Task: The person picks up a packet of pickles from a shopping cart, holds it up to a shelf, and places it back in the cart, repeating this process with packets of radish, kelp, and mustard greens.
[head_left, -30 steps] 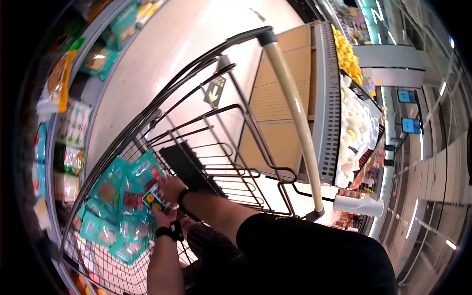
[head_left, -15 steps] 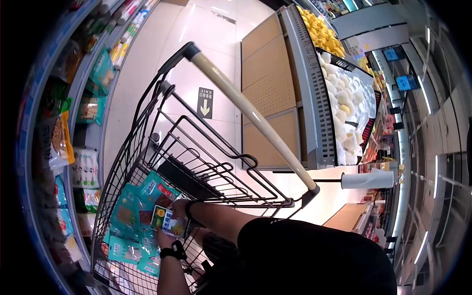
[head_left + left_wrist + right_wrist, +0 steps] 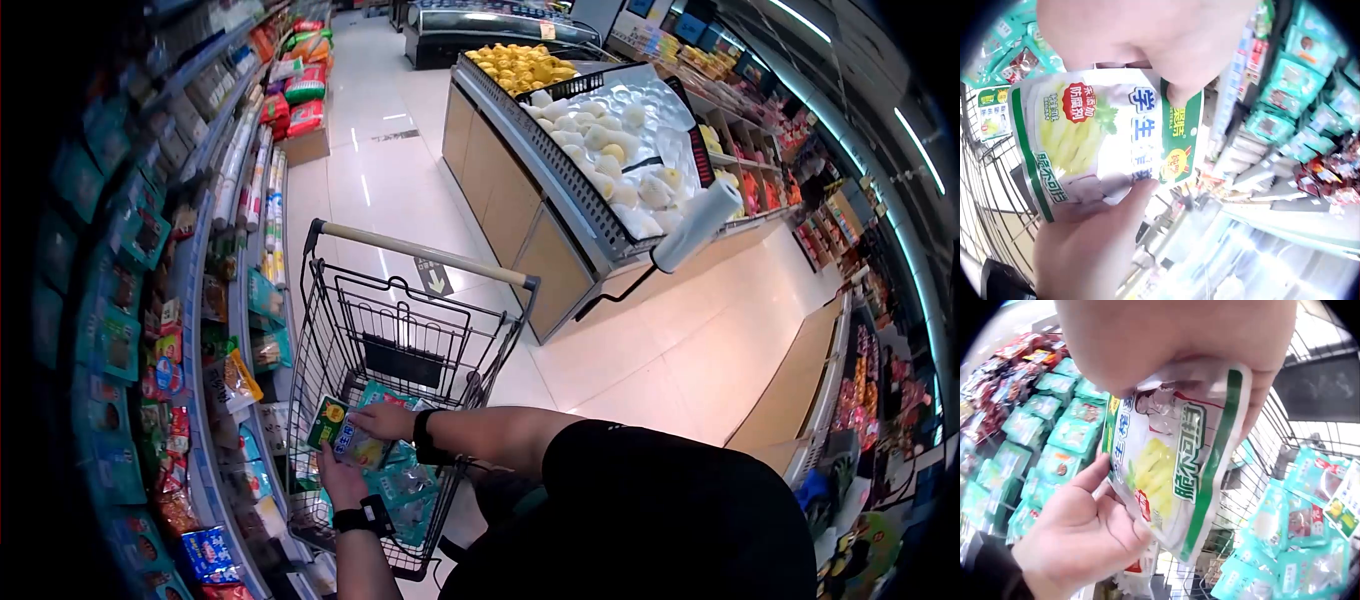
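Observation:
Both hands hold one green-and-white pouch of pickled vegetables (image 3: 350,442) over a wire shopping cart. My left hand (image 3: 343,482) grips its lower edge, thumb on the front. The right hand (image 3: 388,421) pinches the pouch from the other side, fingers over its face. In the left wrist view the pouch (image 3: 1094,134) lies between the two hands, its printed front in sight. The right wrist view has it tilted, with the left hand (image 3: 1085,531) at its edge. Below, teal packets (image 3: 1300,519) lie in the cart with a similar green-and-white pouch (image 3: 1344,503).
The cart's beige handle bar (image 3: 425,252) is at its far end. Shelves with hanging teal packets (image 3: 118,345) run along the left. Beyond the cart stands a produce counter with white fruit (image 3: 600,140) and yellow fruit (image 3: 515,68). A plastic bag roll (image 3: 700,222) sits at its corner.
The head view has swung from tilted to more upright, with more aisle and left shelving in sight. The pouch now shows more of its front; both hands keep hold of it.

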Demonstrator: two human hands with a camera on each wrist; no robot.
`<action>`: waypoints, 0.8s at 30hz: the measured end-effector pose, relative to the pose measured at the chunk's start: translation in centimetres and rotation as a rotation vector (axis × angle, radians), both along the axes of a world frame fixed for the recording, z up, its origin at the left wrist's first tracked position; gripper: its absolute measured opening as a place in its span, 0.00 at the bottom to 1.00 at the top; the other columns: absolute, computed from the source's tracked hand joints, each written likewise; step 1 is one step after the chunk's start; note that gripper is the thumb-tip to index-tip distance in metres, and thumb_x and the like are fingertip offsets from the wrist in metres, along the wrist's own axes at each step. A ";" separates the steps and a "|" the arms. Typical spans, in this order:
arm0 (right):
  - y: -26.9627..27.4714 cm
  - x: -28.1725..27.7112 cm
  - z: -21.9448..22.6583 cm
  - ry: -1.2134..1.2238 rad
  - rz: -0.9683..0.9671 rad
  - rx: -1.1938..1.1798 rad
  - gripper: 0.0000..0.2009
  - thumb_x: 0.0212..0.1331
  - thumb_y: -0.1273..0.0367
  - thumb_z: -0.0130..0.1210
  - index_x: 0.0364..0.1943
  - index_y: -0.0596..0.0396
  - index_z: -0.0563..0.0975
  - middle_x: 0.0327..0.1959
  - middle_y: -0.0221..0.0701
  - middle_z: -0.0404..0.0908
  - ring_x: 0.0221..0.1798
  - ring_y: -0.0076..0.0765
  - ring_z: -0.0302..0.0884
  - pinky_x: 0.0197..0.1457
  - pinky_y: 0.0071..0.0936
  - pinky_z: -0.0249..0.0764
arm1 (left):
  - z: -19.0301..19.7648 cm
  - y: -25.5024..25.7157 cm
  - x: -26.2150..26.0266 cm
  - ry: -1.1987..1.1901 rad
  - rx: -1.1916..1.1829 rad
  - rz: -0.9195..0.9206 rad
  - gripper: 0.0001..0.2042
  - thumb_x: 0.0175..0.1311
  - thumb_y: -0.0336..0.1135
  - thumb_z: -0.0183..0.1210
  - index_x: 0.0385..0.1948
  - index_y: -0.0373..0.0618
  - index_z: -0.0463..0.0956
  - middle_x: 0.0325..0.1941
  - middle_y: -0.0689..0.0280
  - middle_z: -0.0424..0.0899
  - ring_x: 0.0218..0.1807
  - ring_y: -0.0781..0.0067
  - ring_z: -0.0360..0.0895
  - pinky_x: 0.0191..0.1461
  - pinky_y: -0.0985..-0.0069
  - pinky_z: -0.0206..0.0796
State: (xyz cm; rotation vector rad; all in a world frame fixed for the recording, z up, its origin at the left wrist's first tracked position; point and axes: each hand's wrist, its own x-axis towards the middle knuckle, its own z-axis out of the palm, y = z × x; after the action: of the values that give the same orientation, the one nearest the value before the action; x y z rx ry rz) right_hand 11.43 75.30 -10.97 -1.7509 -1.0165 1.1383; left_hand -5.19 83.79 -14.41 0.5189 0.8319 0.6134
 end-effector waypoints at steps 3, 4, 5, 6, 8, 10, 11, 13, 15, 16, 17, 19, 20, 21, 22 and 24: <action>-5.5 -3.1 9.1 0.041 -0.052 0.089 0.24 0.66 0.49 0.40 0.45 0.56 0.76 0.35 0.38 0.80 0.40 0.39 0.78 0.44 0.33 0.73 | 9.6 -4.4 -2.4 -0.104 0.243 -0.017 0.14 0.70 0.42 0.47 0.47 0.42 0.67 0.49 0.60 0.75 0.51 0.68 0.73 0.55 0.66 0.65; -6.6 -5.0 10.3 0.038 -0.096 0.215 0.23 0.66 0.50 0.41 0.44 0.56 0.76 0.34 0.37 0.80 0.39 0.38 0.78 0.42 0.31 0.73 | 10.9 -4.6 -3.5 -0.092 0.288 -0.051 0.13 0.70 0.41 0.47 0.47 0.42 0.68 0.47 0.62 0.77 0.48 0.71 0.75 0.53 0.70 0.66; -5.8 -6.3 8.1 -0.122 -0.165 0.392 0.20 0.66 0.53 0.43 0.43 0.55 0.76 0.34 0.36 0.80 0.38 0.37 0.78 0.40 0.29 0.72 | 12.2 -5.5 -5.3 -0.055 0.339 -0.036 0.12 0.70 0.41 0.47 0.46 0.43 0.68 0.46 0.63 0.78 0.47 0.72 0.75 0.52 0.72 0.67; -5.8 -7.4 8.9 -0.124 -0.173 0.430 0.17 0.65 0.57 0.46 0.42 0.57 0.76 0.32 0.33 0.79 0.36 0.31 0.77 0.39 0.26 0.71 | 15.9 -7.5 -5.8 -0.023 0.392 -0.005 0.12 0.70 0.40 0.47 0.46 0.43 0.69 0.45 0.65 0.78 0.46 0.73 0.76 0.51 0.73 0.68; -6.8 -10.6 12.2 0.061 -0.225 0.567 0.15 0.65 0.59 0.48 0.40 0.59 0.76 0.29 0.29 0.76 0.33 0.24 0.73 0.38 0.24 0.70 | 20.2 -10.0 -8.0 -0.068 0.468 0.073 0.12 0.70 0.39 0.47 0.48 0.42 0.69 0.45 0.65 0.78 0.44 0.74 0.76 0.48 0.76 0.68; -6.7 -13.5 15.2 0.239 -0.220 0.630 0.14 0.64 0.61 0.50 0.37 0.61 0.75 0.26 0.25 0.73 0.30 0.19 0.69 0.35 0.22 0.68 | 22.6 -10.8 -10.7 -0.037 0.593 0.097 0.13 0.71 0.38 0.47 0.48 0.41 0.70 0.45 0.64 0.78 0.44 0.75 0.76 0.48 0.77 0.68; -6.7 -14.9 16.8 0.282 -0.219 0.638 0.16 0.62 0.59 0.52 0.32 0.60 0.75 0.24 0.26 0.72 0.27 0.21 0.69 0.32 0.23 0.67 | 23.9 -11.0 -11.9 -0.038 0.660 0.145 0.13 0.71 0.39 0.47 0.47 0.40 0.70 0.44 0.64 0.79 0.44 0.75 0.76 0.48 0.77 0.68; -6.2 -17.2 19.8 0.272 -0.162 0.630 0.16 0.62 0.57 0.53 0.30 0.58 0.75 0.22 0.25 0.71 0.26 0.20 0.68 0.30 0.22 0.66 | 26.6 -11.1 -15.1 0.043 0.740 0.144 0.12 0.70 0.39 0.48 0.46 0.40 0.71 0.42 0.65 0.79 0.41 0.76 0.77 0.45 0.77 0.69; -5.9 -20.2 22.6 0.298 -0.122 0.609 0.18 0.61 0.54 0.54 0.26 0.55 0.74 0.19 0.22 0.69 0.23 0.17 0.65 0.26 0.21 0.64 | 29.5 -11.6 -18.1 0.067 0.764 0.184 0.12 0.70 0.38 0.48 0.45 0.40 0.71 0.39 0.66 0.79 0.39 0.77 0.76 0.42 0.78 0.69; -6.4 -21.9 25.1 0.352 -0.091 0.612 0.19 0.60 0.53 0.55 0.24 0.54 0.74 0.18 0.20 0.68 0.22 0.16 0.64 0.24 0.21 0.62 | 30.4 -11.4 -19.5 0.031 0.788 0.245 0.12 0.69 0.38 0.49 0.44 0.40 0.71 0.38 0.67 0.79 0.37 0.77 0.76 0.40 0.78 0.69; -8.4 -23.2 28.9 0.347 -0.061 0.527 0.18 0.59 0.53 0.56 0.25 0.53 0.74 0.19 0.20 0.69 0.22 0.15 0.63 0.24 0.20 0.61 | 31.5 -11.4 -21.0 0.061 0.814 0.305 0.11 0.69 0.38 0.49 0.43 0.40 0.72 0.37 0.68 0.79 0.37 0.79 0.76 0.40 0.79 0.69; -5.2 -25.7 28.9 0.474 0.084 0.656 0.15 0.60 0.56 0.56 0.32 0.54 0.77 0.22 0.18 0.72 0.24 0.13 0.66 0.25 0.18 0.63 | 33.1 -10.9 -24.4 0.084 0.885 0.373 0.11 0.69 0.37 0.50 0.43 0.40 0.73 0.36 0.69 0.78 0.34 0.81 0.73 0.38 0.80 0.67; -5.2 -27.2 30.7 0.503 0.131 0.677 0.14 0.60 0.58 0.57 0.37 0.55 0.79 0.25 0.19 0.76 0.24 0.12 0.66 0.26 0.16 0.63 | 35.7 -12.4 -25.7 0.097 0.836 0.410 0.11 0.69 0.37 0.50 0.44 0.39 0.73 0.35 0.70 0.78 0.33 0.82 0.71 0.38 0.81 0.65; -4.2 -28.5 31.7 0.472 0.208 0.689 0.14 0.60 0.59 0.57 0.40 0.55 0.78 0.28 0.21 0.78 0.25 0.13 0.68 0.27 0.15 0.65 | 36.2 -11.9 -28.0 0.200 0.868 0.421 0.11 0.69 0.37 0.50 0.44 0.39 0.73 0.37 0.69 0.79 0.35 0.81 0.73 0.40 0.81 0.66; -3.2 -29.8 32.6 0.436 0.274 0.707 0.14 0.60 0.61 0.57 0.43 0.55 0.78 0.31 0.23 0.80 0.27 0.13 0.71 0.28 0.15 0.66 | 36.4 -11.5 -29.6 0.118 0.946 0.455 0.12 0.69 0.38 0.51 0.45 0.39 0.73 0.40 0.68 0.80 0.38 0.80 0.75 0.42 0.81 0.67; -3.0 -32.5 35.0 0.608 0.487 0.735 0.14 0.60 0.66 0.56 0.47 0.59 0.75 0.40 0.28 0.82 0.45 0.24 0.79 0.46 0.19 0.76 | 38.1 -12.6 -32.0 0.075 0.926 0.559 0.14 0.67 0.39 0.53 0.47 0.39 0.73 0.40 0.67 0.80 0.39 0.83 0.74 0.43 0.85 0.66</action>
State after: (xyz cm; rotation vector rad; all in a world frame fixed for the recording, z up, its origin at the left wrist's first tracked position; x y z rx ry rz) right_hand -21.07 72.30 24.05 -0.5383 -1.2719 1.2503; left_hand -37.15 71.17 23.69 1.1635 0.7299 1.5247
